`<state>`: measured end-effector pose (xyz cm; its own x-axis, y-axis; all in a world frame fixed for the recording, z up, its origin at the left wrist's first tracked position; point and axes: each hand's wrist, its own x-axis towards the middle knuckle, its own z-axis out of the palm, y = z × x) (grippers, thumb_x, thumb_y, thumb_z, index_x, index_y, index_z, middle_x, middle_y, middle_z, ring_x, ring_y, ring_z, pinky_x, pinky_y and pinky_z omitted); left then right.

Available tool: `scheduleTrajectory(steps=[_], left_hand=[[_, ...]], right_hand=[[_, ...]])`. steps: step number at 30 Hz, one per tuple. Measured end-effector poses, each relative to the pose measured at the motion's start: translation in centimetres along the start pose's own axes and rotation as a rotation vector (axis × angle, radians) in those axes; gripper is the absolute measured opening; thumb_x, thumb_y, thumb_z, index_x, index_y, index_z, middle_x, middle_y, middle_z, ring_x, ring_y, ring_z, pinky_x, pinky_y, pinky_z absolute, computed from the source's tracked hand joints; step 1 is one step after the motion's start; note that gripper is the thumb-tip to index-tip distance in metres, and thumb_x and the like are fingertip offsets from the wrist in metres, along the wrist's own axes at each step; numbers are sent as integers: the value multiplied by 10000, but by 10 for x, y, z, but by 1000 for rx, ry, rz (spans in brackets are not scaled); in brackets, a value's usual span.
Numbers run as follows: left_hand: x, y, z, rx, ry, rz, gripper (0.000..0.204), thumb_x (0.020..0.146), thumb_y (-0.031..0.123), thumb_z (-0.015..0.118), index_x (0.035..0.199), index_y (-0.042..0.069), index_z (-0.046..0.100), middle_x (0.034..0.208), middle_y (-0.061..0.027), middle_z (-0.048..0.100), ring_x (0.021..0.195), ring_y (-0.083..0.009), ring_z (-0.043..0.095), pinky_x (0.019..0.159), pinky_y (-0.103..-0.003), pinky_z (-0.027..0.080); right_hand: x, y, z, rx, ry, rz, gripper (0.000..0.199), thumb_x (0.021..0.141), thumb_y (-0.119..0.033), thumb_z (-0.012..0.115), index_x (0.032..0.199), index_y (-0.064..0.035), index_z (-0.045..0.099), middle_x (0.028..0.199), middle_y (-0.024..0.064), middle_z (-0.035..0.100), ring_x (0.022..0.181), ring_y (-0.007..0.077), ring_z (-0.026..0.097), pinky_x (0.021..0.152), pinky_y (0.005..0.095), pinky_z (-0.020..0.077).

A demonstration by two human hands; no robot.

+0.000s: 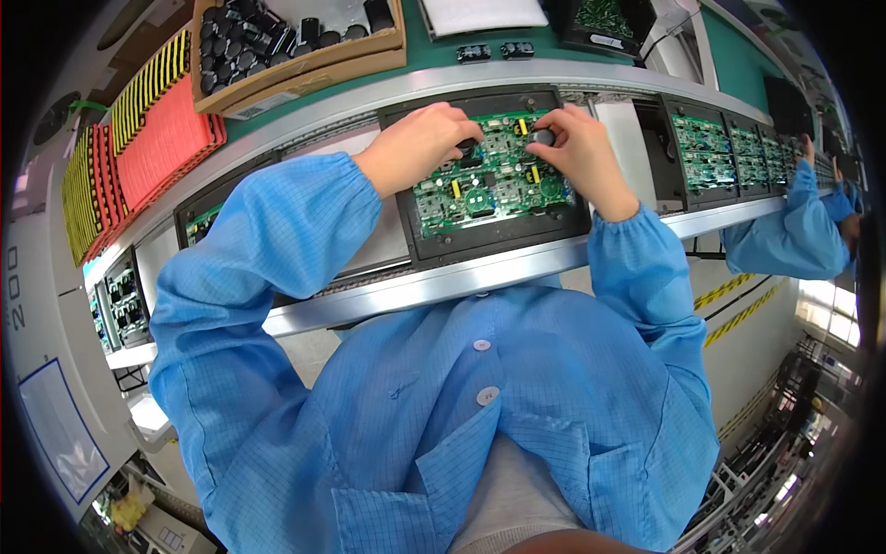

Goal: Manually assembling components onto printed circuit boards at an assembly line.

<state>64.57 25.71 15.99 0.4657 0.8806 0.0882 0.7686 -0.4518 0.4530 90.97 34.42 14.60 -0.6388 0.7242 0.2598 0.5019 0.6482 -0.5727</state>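
A green circuit board [482, 189] with many small parts lies in a black carrier frame [517, 235] in front of me. My right hand [581, 152] pinches a round, dark capacitor [541, 138] between thumb and fingers over the board's upper right. Over its upper left, the fingers of my left hand [423, 146] are closed around a black capacitor [470, 150], partly hidden by them. Whether either capacitor is seated on the board cannot be made out.
Beyond the conveyor rail [434, 85] stands a cardboard box [305, 69] of black capacitors; two more capacitors [496, 52] lie on the green bench. Red foam sheets [171, 138] are stacked at left. Further boards [706, 152] sit to the right, near a co-worker's blue sleeve [784, 231].
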Motion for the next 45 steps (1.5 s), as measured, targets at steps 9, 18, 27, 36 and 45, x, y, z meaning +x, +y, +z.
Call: scheduleTrajectory(steps=[9,18,27,36,45], left_hand=[[4,0,1,42,-65,82,319,796,59,733,1105,92,664,1046,-81,639,1081,-288,603,938,-399,526],[1,-1,3,325,-4,212,374,822,198,724,1194,158,704,1106,-17,695,1047,-238,616,909,-350,515],[-13,-53,-129,523,454,204,190,814,154,666,1000,149,702,1013,-38,664,976,-277,616,855,-397,528],[-4,-162,-142,671,170,-62,222,758,183,746,970,207,808,953,-112,761,905,-356,721,728,-499,576],[19,-186,-144,829,143,13,157,750,177,733,889,212,798,881,-44,748,863,-285,714,672,-458,552]], right_hand=[[4,-15,13,-125,7,30,306,731,-146,856,971,-8,725,901,160,626,869,373,635,783,437,528],[6,12,-12,10,-65,-78,343,655,-98,891,965,-44,756,732,72,533,674,226,544,616,364,448],[15,12,5,-198,-24,-83,273,711,-102,849,925,9,721,826,163,661,745,334,640,687,424,504],[29,25,5,-355,-163,-137,358,593,21,865,916,49,713,892,204,694,849,390,652,778,453,520],[35,-88,-62,-303,-100,41,400,941,-370,726,1208,-73,709,1088,119,745,1009,316,698,874,402,525]])
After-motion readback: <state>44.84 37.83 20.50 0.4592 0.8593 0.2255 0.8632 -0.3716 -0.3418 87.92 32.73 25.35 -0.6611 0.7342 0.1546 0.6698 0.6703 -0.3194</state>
